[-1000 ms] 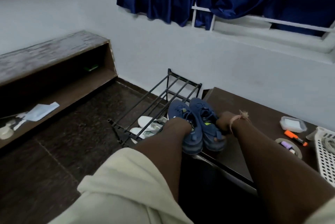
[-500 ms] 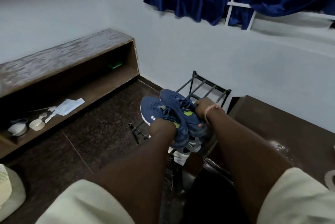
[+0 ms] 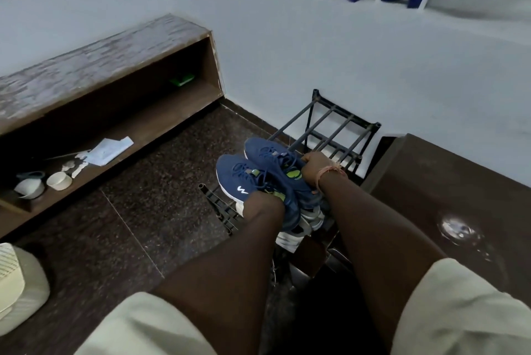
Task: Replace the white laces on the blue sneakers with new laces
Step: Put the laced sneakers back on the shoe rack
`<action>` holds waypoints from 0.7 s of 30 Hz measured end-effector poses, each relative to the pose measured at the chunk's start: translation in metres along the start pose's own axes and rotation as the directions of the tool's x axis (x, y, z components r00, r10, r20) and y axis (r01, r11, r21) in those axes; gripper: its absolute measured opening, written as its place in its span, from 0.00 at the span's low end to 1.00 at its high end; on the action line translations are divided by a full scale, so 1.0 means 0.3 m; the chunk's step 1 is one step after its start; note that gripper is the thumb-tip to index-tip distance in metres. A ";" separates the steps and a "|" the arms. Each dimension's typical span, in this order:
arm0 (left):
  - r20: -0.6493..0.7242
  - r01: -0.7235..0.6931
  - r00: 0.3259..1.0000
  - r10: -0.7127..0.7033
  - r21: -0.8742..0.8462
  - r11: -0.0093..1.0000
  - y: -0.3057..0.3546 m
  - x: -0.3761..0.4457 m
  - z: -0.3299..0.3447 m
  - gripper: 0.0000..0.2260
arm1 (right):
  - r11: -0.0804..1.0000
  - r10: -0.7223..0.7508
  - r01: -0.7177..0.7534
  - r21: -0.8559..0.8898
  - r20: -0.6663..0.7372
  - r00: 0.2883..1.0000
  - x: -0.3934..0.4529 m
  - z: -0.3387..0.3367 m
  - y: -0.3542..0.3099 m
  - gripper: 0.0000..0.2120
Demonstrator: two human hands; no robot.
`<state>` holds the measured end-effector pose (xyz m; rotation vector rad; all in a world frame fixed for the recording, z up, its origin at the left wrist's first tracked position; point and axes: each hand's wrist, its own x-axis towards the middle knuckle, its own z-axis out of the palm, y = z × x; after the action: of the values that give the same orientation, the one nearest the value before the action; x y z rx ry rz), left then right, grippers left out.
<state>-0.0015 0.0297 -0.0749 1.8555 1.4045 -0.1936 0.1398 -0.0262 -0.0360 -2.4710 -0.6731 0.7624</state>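
Note:
Two blue sneakers are held side by side above a black metal shoe rack [image 3: 339,136]. The nearer sneaker [image 3: 241,176] has a white logo on its side and dark blue laces; my left hand [image 3: 264,202] grips it near the heel. The farther sneaker [image 3: 270,153] shows a green insole; my right hand [image 3: 316,168], with an orange thread round the wrist, grips its collar. The fingers of both hands are mostly hidden behind the shoes.
White and grey shoes [image 3: 301,228] sit on the rack under the blue pair. A dark brown table [image 3: 448,182] stands at the right. A low wooden shelf [image 3: 100,113] at the left holds cups and papers. Dark granite floor [image 3: 143,211] lies between.
The sneakers have moved from the brown table's edge leftward over the shoe rack, both hands still holding them. The view has swung left and down.

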 end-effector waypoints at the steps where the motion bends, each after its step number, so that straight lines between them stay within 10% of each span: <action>1: -0.002 -0.002 1.000 0.002 0.025 1.000 0.007 -0.019 -0.012 0.16 | 1.000 0.004 -0.004 0.015 -0.003 1.000 -0.005 0.004 0.001 0.12; 12: -0.102 -0.284 0.934 0.342 0.366 0.886 0.273 -0.243 -0.170 0.11 | 0.993 -0.050 0.028 -0.115 -0.190 0.981 -0.224 -0.079 -0.022 0.14; 21: -0.017 -0.694 0.664 0.748 0.358 0.624 0.461 -0.543 0.061 0.12 | 0.989 -0.054 -0.018 -0.144 -0.482 0.875 -0.568 -0.360 0.276 0.12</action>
<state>0.0632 -0.1153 0.0693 2.6246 0.6164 0.1638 0.1082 -0.2178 0.0635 -2.6287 -0.5704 0.0638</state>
